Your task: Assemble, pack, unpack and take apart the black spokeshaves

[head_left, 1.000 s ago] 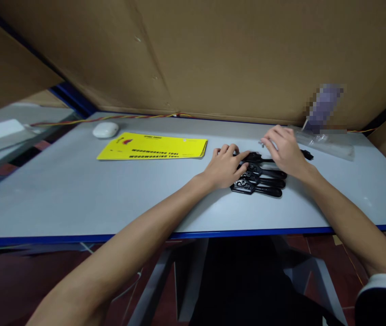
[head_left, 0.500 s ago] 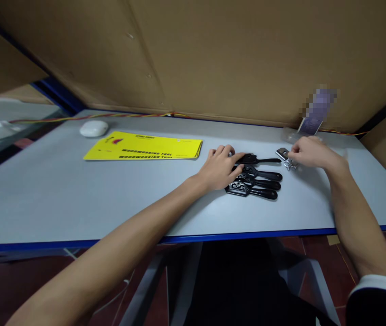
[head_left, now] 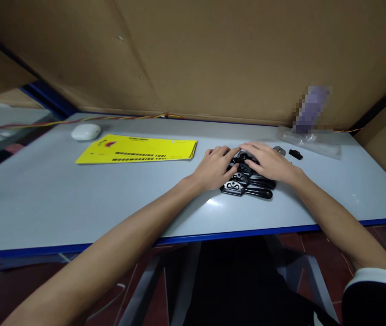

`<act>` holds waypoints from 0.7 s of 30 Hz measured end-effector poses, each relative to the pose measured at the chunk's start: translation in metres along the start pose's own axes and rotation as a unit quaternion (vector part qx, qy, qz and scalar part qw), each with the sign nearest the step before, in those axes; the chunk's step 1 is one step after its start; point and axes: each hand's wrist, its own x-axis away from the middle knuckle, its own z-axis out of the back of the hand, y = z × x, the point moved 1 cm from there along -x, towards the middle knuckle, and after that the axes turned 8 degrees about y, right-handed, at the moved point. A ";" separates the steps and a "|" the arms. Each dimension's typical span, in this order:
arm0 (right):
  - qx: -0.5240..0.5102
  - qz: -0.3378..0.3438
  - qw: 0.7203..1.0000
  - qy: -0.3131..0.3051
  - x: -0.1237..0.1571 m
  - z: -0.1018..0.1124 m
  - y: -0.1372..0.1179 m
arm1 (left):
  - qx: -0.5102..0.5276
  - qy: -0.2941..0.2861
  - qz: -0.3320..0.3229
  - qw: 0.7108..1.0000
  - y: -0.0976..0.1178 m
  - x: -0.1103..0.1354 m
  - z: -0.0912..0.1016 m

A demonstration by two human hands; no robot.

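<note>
Several black flat tools (head_left: 247,190) with long handles lie side by side near the table's middle. My left hand (head_left: 215,168) rests at their left ends, its fingers curled round the head of the farthest tool. My right hand (head_left: 268,163) lies over the upper tools, fingers held together and reaching left until they meet the left fingertips. Whatever is under those fingers is hidden. A small silver part (head_left: 279,150) and a small black part (head_left: 295,154) sit just beyond my right hand.
The grey table (head_left: 60,199) has a blue front edge. A stack of yellow cards (head_left: 138,148) lies to the left, with a white rounded object (head_left: 86,131) behind it. A clear plastic bag (head_left: 310,141) lies at the back right. Cardboard walls close in the back.
My right hand went right to the small parts near the bag, then came back left onto the black tools. My left hand stayed on the tool heads.
</note>
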 end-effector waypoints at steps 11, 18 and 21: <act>-0.036 -0.007 0.998 0.055 0.000 0.007 0.013 | -0.013 0.004 0.004 1.000 0.002 0.000 0.003; 0.052 -0.181 0.973 0.132 0.010 0.046 0.080 | -0.015 -0.006 -0.002 1.000 0.002 -0.001 0.003; 0.003 -0.241 0.967 0.082 0.011 0.041 0.095 | -0.019 -0.006 -0.002 1.000 0.001 -0.002 0.003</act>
